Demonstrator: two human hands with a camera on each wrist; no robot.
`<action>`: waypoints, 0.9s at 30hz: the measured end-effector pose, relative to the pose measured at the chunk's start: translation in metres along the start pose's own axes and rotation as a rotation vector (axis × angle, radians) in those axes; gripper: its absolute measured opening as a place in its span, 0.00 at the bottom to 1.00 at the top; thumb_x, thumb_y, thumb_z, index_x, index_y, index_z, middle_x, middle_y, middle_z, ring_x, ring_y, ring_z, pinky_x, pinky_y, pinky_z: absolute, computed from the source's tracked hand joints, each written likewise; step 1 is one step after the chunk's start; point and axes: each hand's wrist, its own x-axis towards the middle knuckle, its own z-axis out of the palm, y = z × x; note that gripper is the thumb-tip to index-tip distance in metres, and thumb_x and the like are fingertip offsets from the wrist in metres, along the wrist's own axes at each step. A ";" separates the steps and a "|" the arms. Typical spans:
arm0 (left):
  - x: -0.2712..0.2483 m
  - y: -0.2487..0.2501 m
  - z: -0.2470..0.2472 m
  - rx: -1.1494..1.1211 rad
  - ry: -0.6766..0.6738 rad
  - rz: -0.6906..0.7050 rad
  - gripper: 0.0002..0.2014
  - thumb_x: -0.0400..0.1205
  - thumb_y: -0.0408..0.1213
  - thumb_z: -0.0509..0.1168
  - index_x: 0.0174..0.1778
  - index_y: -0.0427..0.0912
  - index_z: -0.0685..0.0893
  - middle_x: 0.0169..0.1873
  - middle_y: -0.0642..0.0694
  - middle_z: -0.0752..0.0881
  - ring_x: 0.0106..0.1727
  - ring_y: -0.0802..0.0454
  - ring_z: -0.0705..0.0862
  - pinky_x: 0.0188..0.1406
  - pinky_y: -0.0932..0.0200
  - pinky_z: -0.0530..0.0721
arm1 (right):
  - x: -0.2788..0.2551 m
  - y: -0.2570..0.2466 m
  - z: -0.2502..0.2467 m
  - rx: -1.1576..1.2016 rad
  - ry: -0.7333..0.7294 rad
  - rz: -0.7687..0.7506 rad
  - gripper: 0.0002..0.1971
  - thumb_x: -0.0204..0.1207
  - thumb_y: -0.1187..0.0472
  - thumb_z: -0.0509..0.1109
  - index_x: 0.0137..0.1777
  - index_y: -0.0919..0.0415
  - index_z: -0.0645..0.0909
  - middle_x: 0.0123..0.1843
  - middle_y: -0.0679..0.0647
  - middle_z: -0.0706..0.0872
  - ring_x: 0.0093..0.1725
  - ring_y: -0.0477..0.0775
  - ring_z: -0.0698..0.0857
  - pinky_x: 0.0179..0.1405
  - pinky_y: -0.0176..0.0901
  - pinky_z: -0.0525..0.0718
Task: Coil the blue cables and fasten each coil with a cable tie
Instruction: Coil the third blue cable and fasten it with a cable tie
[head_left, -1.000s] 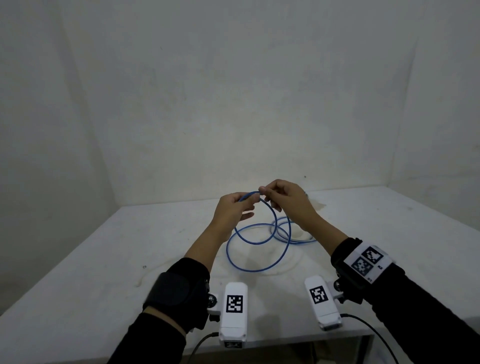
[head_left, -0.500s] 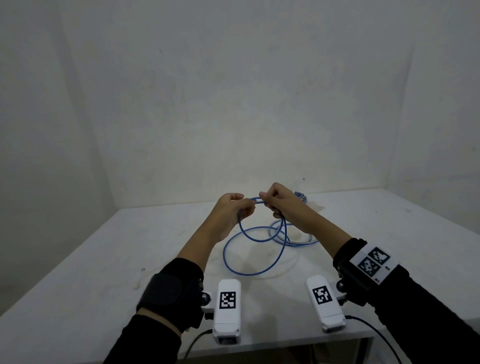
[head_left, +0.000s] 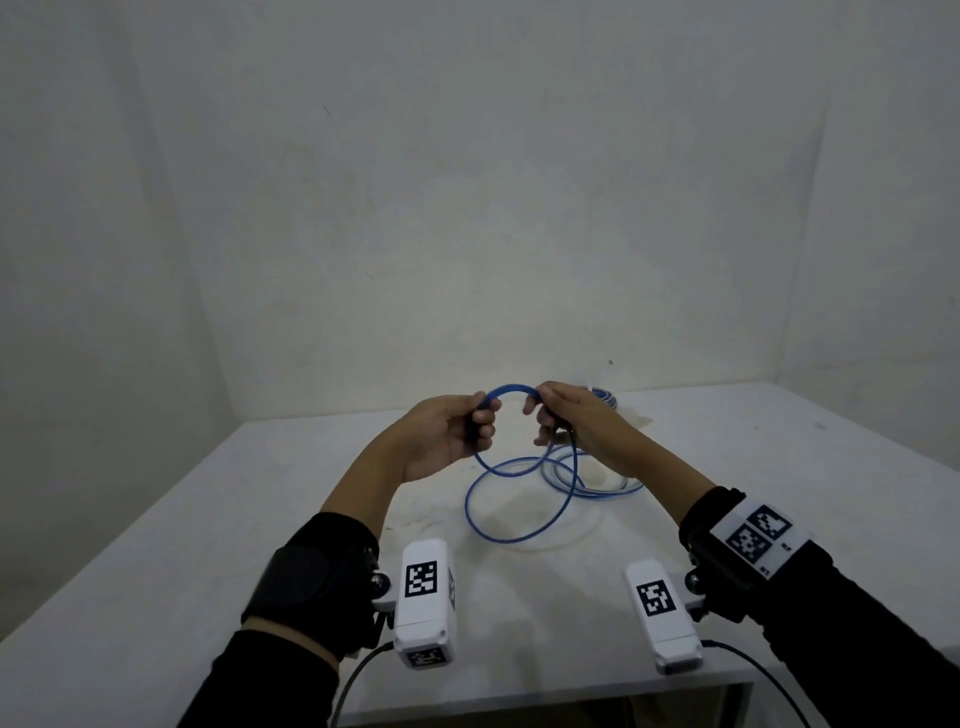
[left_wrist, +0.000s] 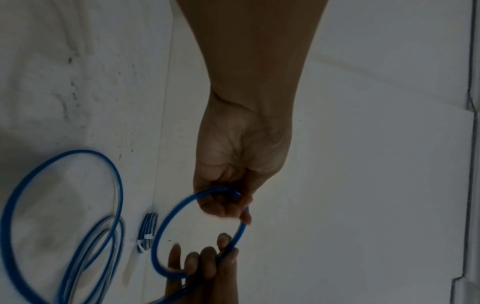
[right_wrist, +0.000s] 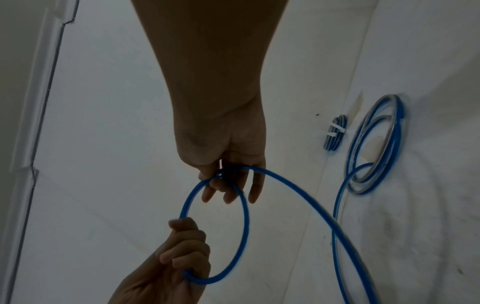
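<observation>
I hold a blue cable (head_left: 511, 388) above the white table (head_left: 208, 545), bent into one small loop (right_wrist: 244, 226) between my hands. My left hand (head_left: 478, 421) grips the loop's left side with curled fingers. My right hand (head_left: 543, 415) pinches the right side, where the cable crosses itself (right_wrist: 223, 172). In the left wrist view my left hand (left_wrist: 228, 201) holds the top of the loop (left_wrist: 166, 226). From my right hand the rest of the cable hangs down into loose turns (head_left: 519, 514) lying on the table.
A small blue coil (right_wrist: 336, 132) bound with a white cable tie lies at the back of the table, near the wall (head_left: 605, 396). Greyish turns (right_wrist: 376, 144) lie among the loose blue ones. Walls close the table in at the back and on both sides.
My hands have drawn apart and risen slightly. The cable between them, pinched close together before, now arches as an open loop. The turns on the table have shifted a little.
</observation>
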 end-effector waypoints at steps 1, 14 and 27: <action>-0.002 0.001 0.001 -0.003 -0.032 -0.034 0.13 0.87 0.37 0.53 0.53 0.35 0.81 0.26 0.49 0.73 0.30 0.53 0.76 0.40 0.59 0.79 | 0.000 0.000 0.001 -0.012 0.014 -0.009 0.17 0.89 0.54 0.52 0.49 0.62 0.79 0.33 0.50 0.70 0.33 0.48 0.75 0.38 0.36 0.81; 0.004 0.018 0.006 -0.294 -0.018 0.139 0.12 0.87 0.35 0.50 0.41 0.39 0.75 0.21 0.54 0.67 0.16 0.60 0.61 0.17 0.69 0.59 | 0.002 -0.006 0.015 0.160 0.029 0.035 0.23 0.85 0.46 0.57 0.62 0.66 0.80 0.37 0.55 0.81 0.37 0.52 0.83 0.43 0.46 0.84; 0.016 0.040 -0.012 -0.523 0.333 0.685 0.14 0.89 0.39 0.49 0.40 0.45 0.74 0.21 0.53 0.74 0.20 0.58 0.68 0.24 0.66 0.73 | -0.008 0.016 0.030 0.040 0.021 0.181 0.18 0.79 0.68 0.70 0.65 0.61 0.70 0.51 0.64 0.83 0.42 0.56 0.89 0.49 0.55 0.91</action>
